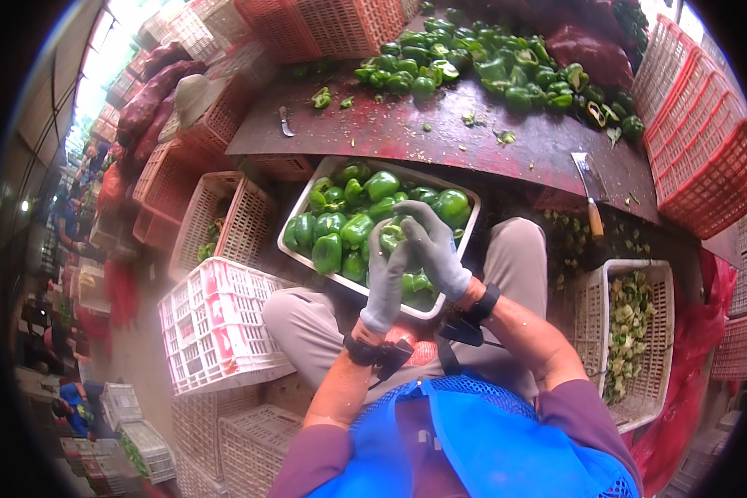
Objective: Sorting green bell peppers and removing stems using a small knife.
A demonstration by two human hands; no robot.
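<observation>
A green bell pepper (391,238) is held between my two gloved hands, above a white crate (466,241) of whole green peppers (328,251). My left hand (383,280) wears a grey glove with its fingers closed against the pepper's left side. From the right, my right hand (436,249), in a matching glove, curls its fingers over the pepper's top. The hands hide much of the pepper. The crate stands in front of me by my knees, under the near edge of a dark worktable (340,133).
Cut peppers (515,70) are heaped on the table's far side. A wooden-handled knife (595,217) overhangs its near right edge; a small curved knife (285,122) lies left. A crate of pale green scraps (631,319) stands right. White crates (224,324) and red crates (705,141) stand around.
</observation>
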